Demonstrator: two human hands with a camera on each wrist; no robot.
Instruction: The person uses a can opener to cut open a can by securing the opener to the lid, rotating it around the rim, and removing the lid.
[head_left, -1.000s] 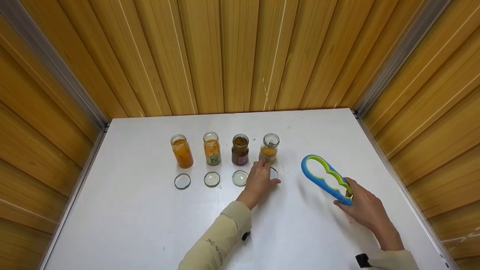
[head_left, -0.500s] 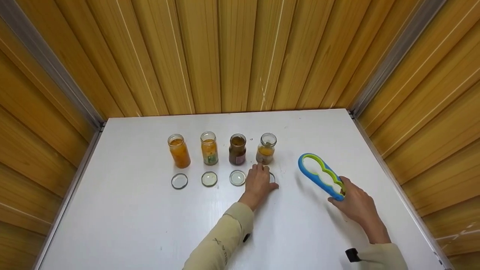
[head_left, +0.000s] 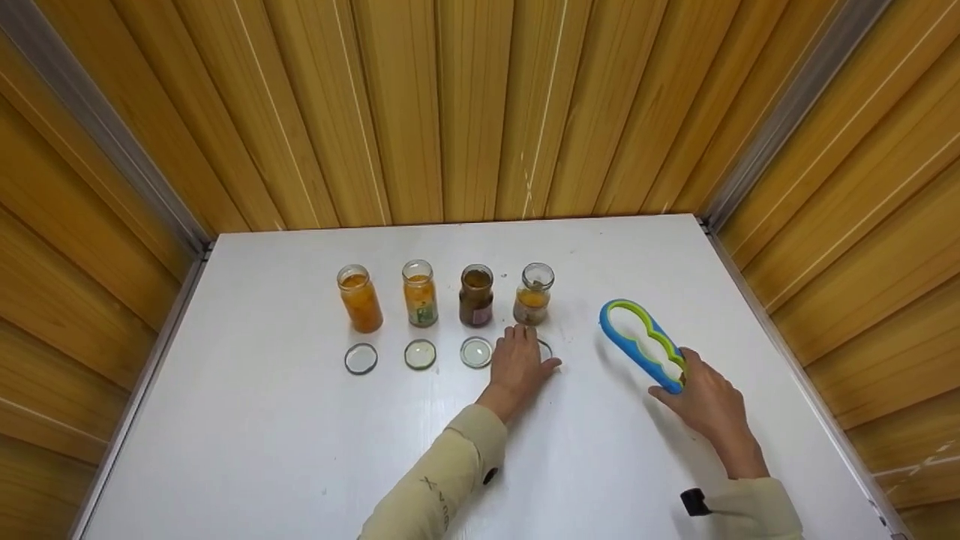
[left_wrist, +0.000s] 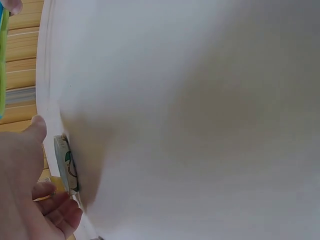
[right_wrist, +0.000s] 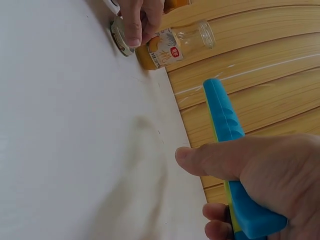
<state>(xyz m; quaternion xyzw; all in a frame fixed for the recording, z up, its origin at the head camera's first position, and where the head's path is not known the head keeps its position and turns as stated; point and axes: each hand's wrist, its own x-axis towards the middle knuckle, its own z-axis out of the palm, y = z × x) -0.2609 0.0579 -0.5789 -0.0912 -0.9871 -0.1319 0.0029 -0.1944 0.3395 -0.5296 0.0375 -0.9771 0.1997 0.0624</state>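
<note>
My left hand [head_left: 517, 364] is over the table beside the rightmost jar lid [head_left: 545, 350], hiding part of it in the head view. In the left wrist view the thumb stands clear of that lid [left_wrist: 66, 164], and the loosely bent fingers lie at its edge. Just beyond stands an open glass jar [head_left: 533, 294] with orange contents. My right hand [head_left: 712, 401] grips one end of a blue and green jar opener [head_left: 637, 345], raised above the table on the right. The right wrist view shows the thumb across the opener's blue side [right_wrist: 223, 112].
Three more open jars stand in a row to the left: a dark one [head_left: 476, 296] and two orange ones [head_left: 421, 295], [head_left: 361, 300]. Before each lies a lid, such as the middle lid [head_left: 420, 354]. Wood-patterned walls [head_left: 465, 112] enclose the white table [head_left: 285, 442].
The right hand has drawn slightly left and nearer the body with the jar opener. The left hand stays beside the rightmost lid. The head view has shifted a little.
</note>
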